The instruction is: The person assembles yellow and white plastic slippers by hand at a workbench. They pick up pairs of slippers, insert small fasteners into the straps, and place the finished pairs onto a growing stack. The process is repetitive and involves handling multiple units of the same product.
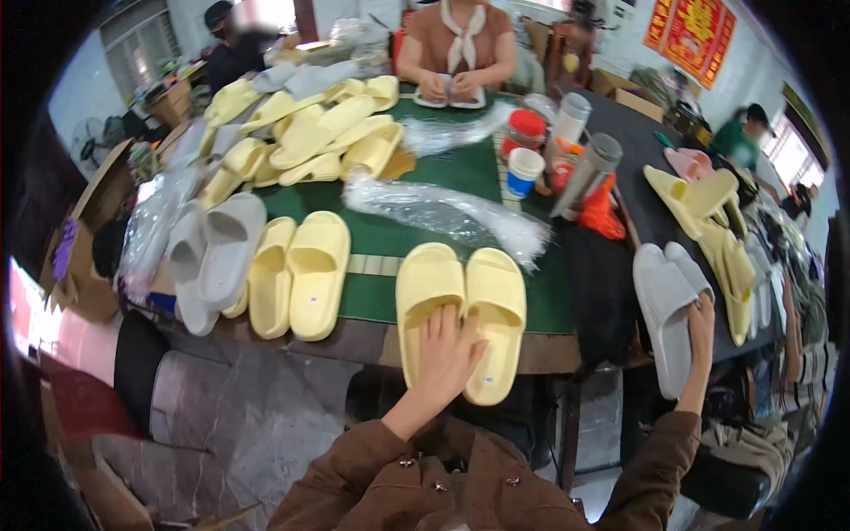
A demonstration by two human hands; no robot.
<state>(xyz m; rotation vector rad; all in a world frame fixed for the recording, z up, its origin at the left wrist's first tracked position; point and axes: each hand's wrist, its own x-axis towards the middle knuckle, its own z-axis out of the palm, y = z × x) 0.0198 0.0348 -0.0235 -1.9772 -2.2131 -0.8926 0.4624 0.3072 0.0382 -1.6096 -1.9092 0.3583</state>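
Near the front edge of the table, a pair of pale yellow slippers [496, 354] lies side by side, toes pointing away from me. My left hand [445, 350] grips them where their inner edges meet, fingers in the left slipper and thumb over the right one. Off to the right, my right hand [701, 323] is closed on the side of a pair of grey slippers [660, 292] at the dark table's edge. The fingers' undersides are hidden there. Another yellow pair [319, 274] and some grey slippers [232, 248] rest left of my left hand.
Clear plastic bags [452, 212] lie across the green mat [372, 301]. A heap of yellow slippers [328, 133] sits at the far left. Bottles and a red-lidded jar [524, 133] stand right of centre. Opposite me, a person [460, 44] handles pale slippers. More slippers [730, 265] line the right side.
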